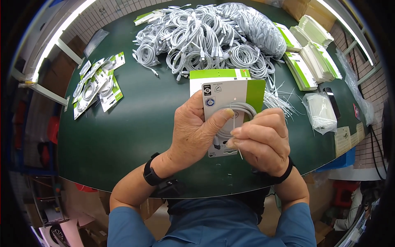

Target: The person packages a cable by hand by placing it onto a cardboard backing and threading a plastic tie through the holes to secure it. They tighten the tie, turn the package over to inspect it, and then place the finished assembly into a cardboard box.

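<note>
My left hand (190,131) grips a white and green cardboard packaging card (255,91), its thumb pressing a coiled grey-white cable (242,106) flat against the card's face. Part of the coil and its dark plug end show below the thumb. On the card's right side my right hand (266,142) is closed, thumb and fingers pinched on a thin white cable tie (240,154) that crosses the coil. The tie's tail points down below the fingers. Behind the held card lies another green and white card (220,74).
A big heap of coiled cables (193,37) covers the table's far side, beside a clear bag of cables (261,31). Carded cables (92,84) lie at left. Card stacks (300,70), loose white ties (279,99), a bag of ties (321,109) and a dark phone-like object (332,103) are right.
</note>
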`<state>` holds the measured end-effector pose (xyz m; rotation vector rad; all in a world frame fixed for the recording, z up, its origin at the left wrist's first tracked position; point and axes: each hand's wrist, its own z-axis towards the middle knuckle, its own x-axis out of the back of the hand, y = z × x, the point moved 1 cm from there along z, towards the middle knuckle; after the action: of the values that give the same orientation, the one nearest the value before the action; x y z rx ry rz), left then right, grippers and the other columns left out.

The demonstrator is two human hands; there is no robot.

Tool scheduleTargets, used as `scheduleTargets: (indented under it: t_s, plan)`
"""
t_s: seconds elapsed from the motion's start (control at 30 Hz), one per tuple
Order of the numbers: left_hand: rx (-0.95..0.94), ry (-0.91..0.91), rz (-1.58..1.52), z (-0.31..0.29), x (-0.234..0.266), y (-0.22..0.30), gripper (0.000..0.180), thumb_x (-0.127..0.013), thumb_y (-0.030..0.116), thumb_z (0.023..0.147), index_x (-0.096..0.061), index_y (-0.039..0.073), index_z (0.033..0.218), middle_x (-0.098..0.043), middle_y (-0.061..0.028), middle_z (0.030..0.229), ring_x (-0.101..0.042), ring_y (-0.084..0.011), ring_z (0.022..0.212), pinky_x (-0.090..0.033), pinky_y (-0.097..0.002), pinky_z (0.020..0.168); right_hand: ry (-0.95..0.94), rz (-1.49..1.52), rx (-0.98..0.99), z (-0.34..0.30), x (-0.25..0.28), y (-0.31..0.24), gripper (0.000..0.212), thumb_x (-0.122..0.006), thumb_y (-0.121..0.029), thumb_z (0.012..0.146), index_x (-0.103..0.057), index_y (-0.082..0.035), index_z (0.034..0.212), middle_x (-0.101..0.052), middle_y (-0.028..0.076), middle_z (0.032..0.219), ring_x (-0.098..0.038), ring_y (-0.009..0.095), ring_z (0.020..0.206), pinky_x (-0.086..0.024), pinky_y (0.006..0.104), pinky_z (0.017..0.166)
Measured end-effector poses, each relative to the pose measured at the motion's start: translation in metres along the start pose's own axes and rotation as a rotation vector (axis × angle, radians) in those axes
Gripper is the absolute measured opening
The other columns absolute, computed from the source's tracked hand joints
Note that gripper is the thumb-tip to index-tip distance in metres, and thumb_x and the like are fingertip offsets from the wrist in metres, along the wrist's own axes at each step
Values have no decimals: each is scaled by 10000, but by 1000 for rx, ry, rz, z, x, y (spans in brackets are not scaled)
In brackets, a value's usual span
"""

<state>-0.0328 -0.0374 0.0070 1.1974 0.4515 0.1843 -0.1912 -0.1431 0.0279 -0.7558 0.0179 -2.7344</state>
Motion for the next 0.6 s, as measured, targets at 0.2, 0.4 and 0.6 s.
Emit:
scheduleTargets:
  t_s: [0.2, 0.4, 0.6]
  plan:
    - [-9, 9, -60, 0, 0, 2, 303, -670, 33, 1013, -622, -46, 1302, -747, -108, 1172, -706, -131, 1024, -584, -291, 889, 8, 224, -122, 0, -5, -4, 341, -885, -49, 776, -616, -111, 975, -731, 43, 1034, -700, 219, 817, -544, 355, 710]
    - [-7, 6, -41, 1, 0, 2, 296, -651, 17, 1017, -621, -46, 1305, -746, -109, 1171, -703, -131, 1029, -583, -297, 900, 5, 287, -148, -2, -7, -1, 366, -880, -49, 789, -591, -104, 1007, -737, 66, 1023, -711, 226, 825, -548, 343, 691]
    - [3, 0, -38, 0, -1, 2, 294, -645, 17, 1019, -619, -46, 1305, -746, -107, 1171, -700, -129, 1026, -580, -300, 901, 2, 325, -146, -1, -8, -2, 368, -881, -49, 788, -591, -97, 1008, -737, 73, 1003, -714, 232, 812, -553, 341, 691]
